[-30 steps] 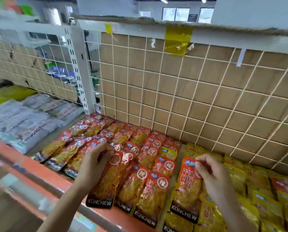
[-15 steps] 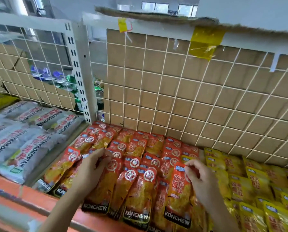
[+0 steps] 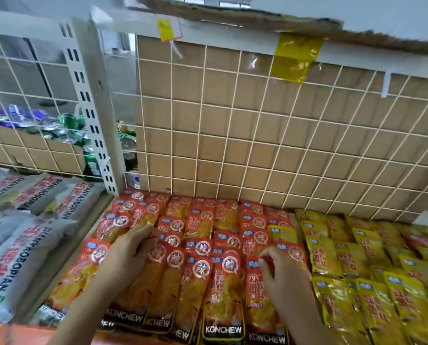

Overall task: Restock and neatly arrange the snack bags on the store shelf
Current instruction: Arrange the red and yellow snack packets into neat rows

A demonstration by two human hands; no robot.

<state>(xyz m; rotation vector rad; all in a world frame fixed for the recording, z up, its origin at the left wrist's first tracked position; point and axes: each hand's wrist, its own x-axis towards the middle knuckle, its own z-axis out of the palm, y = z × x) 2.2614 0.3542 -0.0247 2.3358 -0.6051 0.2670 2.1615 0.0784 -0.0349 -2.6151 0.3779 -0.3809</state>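
Several red KONCHEW snack bags [image 3: 200, 245] lie in overlapping rows on the shelf, their black bottom edges toward me. My left hand [image 3: 128, 257] rests palm down on the front-left red bags, fingertips on a bag's top edge. My right hand [image 3: 280, 272] pinches the top corner of a front red snack bag [image 3: 260, 302] on the right side of the red block. Yellow snack bags [image 3: 372, 267] fill the shelf to the right of the red ones.
Grey-white bags [image 3: 21, 235] with red print lie on the left shelf section. A white slotted upright [image 3: 93, 120] and a wire grid backed by cardboard [image 3: 270, 135] close the rear. The orange shelf lip [image 3: 16, 332] runs along the front.
The view has swung down and closer to the shelf. My right hand slid left with its bag, closing it against the red rows. My left hand stays on the left bags.
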